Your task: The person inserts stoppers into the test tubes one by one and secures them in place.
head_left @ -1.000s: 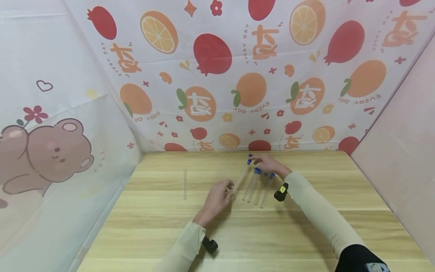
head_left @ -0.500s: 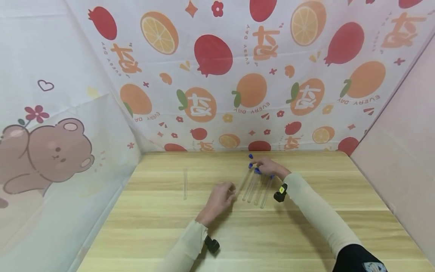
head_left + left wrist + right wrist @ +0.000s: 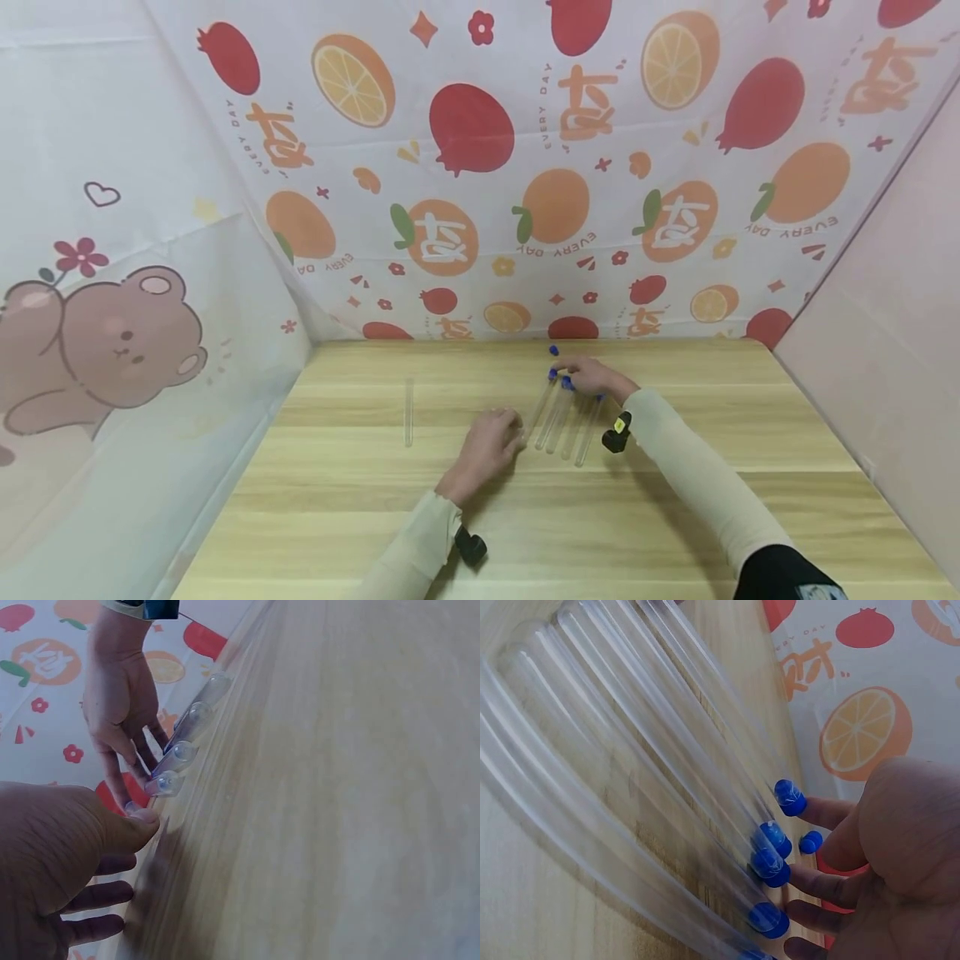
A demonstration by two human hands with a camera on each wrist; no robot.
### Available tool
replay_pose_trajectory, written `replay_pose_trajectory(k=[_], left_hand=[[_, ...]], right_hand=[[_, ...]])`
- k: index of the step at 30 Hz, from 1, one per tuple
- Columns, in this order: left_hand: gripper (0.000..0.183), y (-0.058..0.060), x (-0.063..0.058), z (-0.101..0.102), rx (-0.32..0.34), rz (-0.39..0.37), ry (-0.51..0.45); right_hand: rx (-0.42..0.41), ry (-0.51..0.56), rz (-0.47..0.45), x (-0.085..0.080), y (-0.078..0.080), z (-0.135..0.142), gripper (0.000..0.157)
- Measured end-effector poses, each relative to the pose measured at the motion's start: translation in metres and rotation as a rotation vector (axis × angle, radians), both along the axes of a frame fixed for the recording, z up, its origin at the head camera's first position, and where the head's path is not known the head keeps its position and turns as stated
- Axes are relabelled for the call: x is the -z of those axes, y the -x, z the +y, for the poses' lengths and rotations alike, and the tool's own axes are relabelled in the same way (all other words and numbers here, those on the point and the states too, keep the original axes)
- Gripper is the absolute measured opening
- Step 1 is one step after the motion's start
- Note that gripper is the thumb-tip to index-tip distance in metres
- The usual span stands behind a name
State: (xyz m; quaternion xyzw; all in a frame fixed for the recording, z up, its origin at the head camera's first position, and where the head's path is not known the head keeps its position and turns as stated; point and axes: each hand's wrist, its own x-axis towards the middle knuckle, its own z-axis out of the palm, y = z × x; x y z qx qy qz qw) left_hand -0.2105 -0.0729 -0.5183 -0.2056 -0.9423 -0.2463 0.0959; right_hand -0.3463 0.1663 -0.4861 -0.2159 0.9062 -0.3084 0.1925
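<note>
In the head view my left hand [image 3: 489,446] is at the near end of a clear test tube [image 3: 539,411] with a blue cap. Its thumb and index finger pinch that end, as the left wrist view suggests. My right hand [image 3: 592,377] is over the far, capped ends; in the right wrist view its index fingertip touches the tube's blue cap [image 3: 790,798], the other fingers loosely extended by the neighbouring caps. Several more capped test tubes [image 3: 582,437] lie side by side to the right, their far ends partly hidden by the right hand.
A loose blue cap [image 3: 553,350] lies near the back edge of the wooden table [image 3: 337,500]. Off to the left lies a single tube [image 3: 408,414] showing no blue cap. A fruit-print cloth [image 3: 480,208] hangs behind the table.
The left hand has moved slightly right, and the pinched tube has shifted nearer the row and a little toward me. The right hand stays by the caps.
</note>
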Motion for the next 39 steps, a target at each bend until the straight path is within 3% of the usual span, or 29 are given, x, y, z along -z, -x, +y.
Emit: replay_pose_trajectory(k=[13, 25, 39], left_hand=[[0.023, 0.002, 0.006, 0.003, -0.005, 0.054, 0.04], [0.026, 0.002, 0.006, 0.005, -0.001, 0.037, 0.088], [0.03, -0.001, 0.002, 0.003, -0.004, -0.002, 0.06]], right_hand=[[0.029, -0.025, 0.025, 0.004, 0.001, -0.001, 0.051], [0.025, -0.042, 0.027, 0.006, 0.003, 0.002, 0.051], [0.107, 0.085, -0.126, 0.006, 0.002, 0.026, 0.059]])
